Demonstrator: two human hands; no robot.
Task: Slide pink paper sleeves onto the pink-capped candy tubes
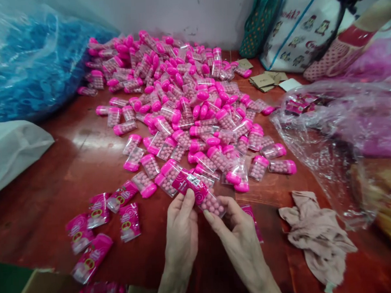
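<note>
Left hand (181,223) pinches the printed wrapper (188,184); right hand (239,234) grips the bottle (213,205) between thumb and fingers, likely to steady it. Bottle near centre, by the pile (179,95), seemingly for short reach.

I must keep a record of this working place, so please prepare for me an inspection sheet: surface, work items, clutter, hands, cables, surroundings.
Surface: reddish-brown tabletop, glossy, with light reflections.
Work items: loose heap of pink-capped clear containers filled with pink balls; five printed pink packs at left.
Clutter: crumpled pale pink cloth and clear plastic sheeting at right; brown card pieces behind.
Hands: left hand and right hand together grip one pink-printed container.
Cables: nothing seen.
Surroundings: pale wall; plastic bag of blue items; white printed tote bag; open cardboard box, lower left.
</note>
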